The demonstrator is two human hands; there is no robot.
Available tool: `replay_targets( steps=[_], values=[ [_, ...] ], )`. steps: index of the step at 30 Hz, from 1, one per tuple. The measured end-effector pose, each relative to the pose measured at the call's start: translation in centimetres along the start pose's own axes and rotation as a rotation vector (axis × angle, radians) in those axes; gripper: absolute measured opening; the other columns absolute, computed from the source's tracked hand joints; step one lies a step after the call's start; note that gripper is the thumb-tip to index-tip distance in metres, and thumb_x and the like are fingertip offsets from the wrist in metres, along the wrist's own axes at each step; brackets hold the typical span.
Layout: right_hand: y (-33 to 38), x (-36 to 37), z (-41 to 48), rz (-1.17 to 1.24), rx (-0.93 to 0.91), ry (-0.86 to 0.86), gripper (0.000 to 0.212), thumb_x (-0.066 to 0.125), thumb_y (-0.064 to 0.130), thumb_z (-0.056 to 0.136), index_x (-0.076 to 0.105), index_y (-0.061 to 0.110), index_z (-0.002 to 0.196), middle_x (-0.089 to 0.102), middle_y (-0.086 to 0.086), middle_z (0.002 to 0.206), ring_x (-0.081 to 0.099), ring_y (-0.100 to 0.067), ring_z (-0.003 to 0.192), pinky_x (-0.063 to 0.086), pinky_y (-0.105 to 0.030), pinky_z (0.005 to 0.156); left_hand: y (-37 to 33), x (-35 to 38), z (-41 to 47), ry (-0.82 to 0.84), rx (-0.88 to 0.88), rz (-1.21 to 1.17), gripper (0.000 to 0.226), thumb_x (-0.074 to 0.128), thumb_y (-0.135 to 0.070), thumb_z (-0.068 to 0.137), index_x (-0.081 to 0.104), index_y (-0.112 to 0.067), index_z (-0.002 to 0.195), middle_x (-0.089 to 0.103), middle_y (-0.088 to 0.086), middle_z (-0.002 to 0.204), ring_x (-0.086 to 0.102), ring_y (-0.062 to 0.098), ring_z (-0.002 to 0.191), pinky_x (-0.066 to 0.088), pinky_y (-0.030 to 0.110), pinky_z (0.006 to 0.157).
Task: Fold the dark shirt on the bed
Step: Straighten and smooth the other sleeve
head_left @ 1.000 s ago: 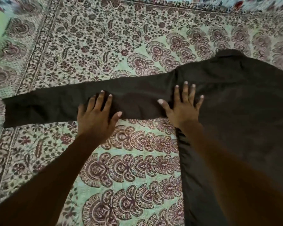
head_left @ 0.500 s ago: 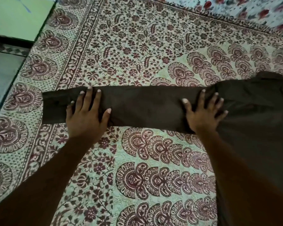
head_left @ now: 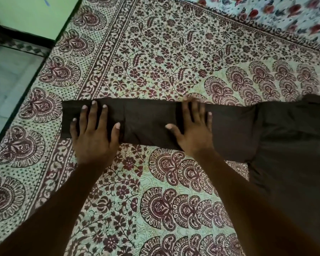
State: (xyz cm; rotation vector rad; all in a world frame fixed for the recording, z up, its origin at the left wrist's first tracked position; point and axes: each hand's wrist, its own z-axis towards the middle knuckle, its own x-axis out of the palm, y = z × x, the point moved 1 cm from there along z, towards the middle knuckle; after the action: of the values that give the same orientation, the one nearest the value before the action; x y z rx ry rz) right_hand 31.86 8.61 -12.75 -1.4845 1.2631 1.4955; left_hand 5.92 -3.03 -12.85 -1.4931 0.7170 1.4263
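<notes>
The dark brown shirt (head_left: 292, 145) lies flat on the bed at the right, its body running down out of view. Its long sleeve (head_left: 146, 122) stretches straight out to the left, ending in a cuff near the bed's left border. My left hand (head_left: 93, 133) lies palm down on the sleeve near the cuff, fingers spread. My right hand (head_left: 194, 128) presses flat on the middle of the sleeve, fingers apart. Neither hand grips the cloth.
The bed is covered by a patterned maroon and pale green bedspread (head_left: 164, 58). The bed's left edge (head_left: 13, 115) drops to a grey floor (head_left: 7, 78). A green wall (head_left: 31, 13) stands at top left. A floral cloth (head_left: 284, 17) lies at top right.
Both hands have slid leftward along the sleeve, toward the cuff. The view has shifted left, so more of the floor and the bed's edge shows and less of the shirt's body.
</notes>
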Motion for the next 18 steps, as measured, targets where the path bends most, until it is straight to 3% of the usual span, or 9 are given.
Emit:
replay_targets(
  steps=[3,5,9,13,15,18],
  values=[
    [-3.3,-0.2,-0.2,0.067,0.401,-0.098,0.115,-0.003,0.096,0.077,0.007,0.023,0.166,-0.003,-0.018,0.173,-0.008,-0.041,0.158,-0.001,-0.065,0.124,-0.3,0.2,0.0,-0.029,-0.033,-0.022,0.067,0.028,-0.057,0.104,0.037,-0.018,0.157,0.029,0.007,0.168,0.02,0.029,0.157,0.015,0.055,0.125],
    [-3.2,0.2,0.1,0.099,0.545,-0.061,0.125,-0.006,0.101,0.068,0.006,0.023,0.165,-0.004,-0.024,0.171,-0.008,-0.05,0.156,-0.001,-0.069,0.122,-0.3,0.3,0.1,-0.037,-0.054,-0.038,0.065,0.029,-0.055,0.105,0.038,-0.017,0.157,0.03,0.006,0.168,0.021,0.028,0.157,0.015,0.054,0.125],
    [1.7,1.4,0.8,-0.007,0.326,0.074,0.115,0.001,0.099,0.073,-0.004,0.028,0.164,-0.014,-0.028,0.168,-0.015,-0.054,0.153,-0.008,-0.075,0.115,0.1,0.5,0.0,-0.038,-0.052,-0.059,0.062,0.03,-0.051,0.105,0.038,-0.017,0.157,0.03,0.004,0.168,0.02,0.027,0.157,0.014,0.053,0.126],
    [2.8,0.9,0.5,-0.046,-0.021,0.121,0.1,0.0,0.092,0.082,-0.008,0.034,0.164,-0.016,-0.016,0.171,-0.019,-0.04,0.157,-0.006,-0.07,0.121,0.1,0.4,0.0,-0.04,-0.056,-0.05,0.062,0.031,-0.049,0.104,0.038,-0.017,0.156,0.03,0.005,0.168,0.021,0.027,0.157,0.015,0.052,0.125],
    [1.5,0.5,0.1,0.006,0.025,0.053,0.094,0.005,0.088,0.087,-0.003,0.035,0.165,-0.008,-0.012,0.173,-0.013,-0.034,0.159,-0.003,-0.067,0.124,0.0,0.5,0.0,-0.033,-0.051,-0.031,0.062,0.033,-0.048,0.104,0.037,-0.016,0.156,0.029,0.005,0.168,0.021,0.027,0.157,0.015,0.053,0.125],
    [0.6,1.0,-0.5,0.075,0.347,-0.045,0.103,0.006,0.092,0.083,0.002,0.03,0.165,-0.006,-0.019,0.172,-0.012,-0.044,0.157,0.0,-0.071,0.122,0.1,0.8,0.1,-0.038,-0.055,-0.023,0.06,0.037,-0.046,0.104,0.038,-0.017,0.156,0.029,0.004,0.168,0.022,0.027,0.157,0.017,0.053,0.125]
  ],
)
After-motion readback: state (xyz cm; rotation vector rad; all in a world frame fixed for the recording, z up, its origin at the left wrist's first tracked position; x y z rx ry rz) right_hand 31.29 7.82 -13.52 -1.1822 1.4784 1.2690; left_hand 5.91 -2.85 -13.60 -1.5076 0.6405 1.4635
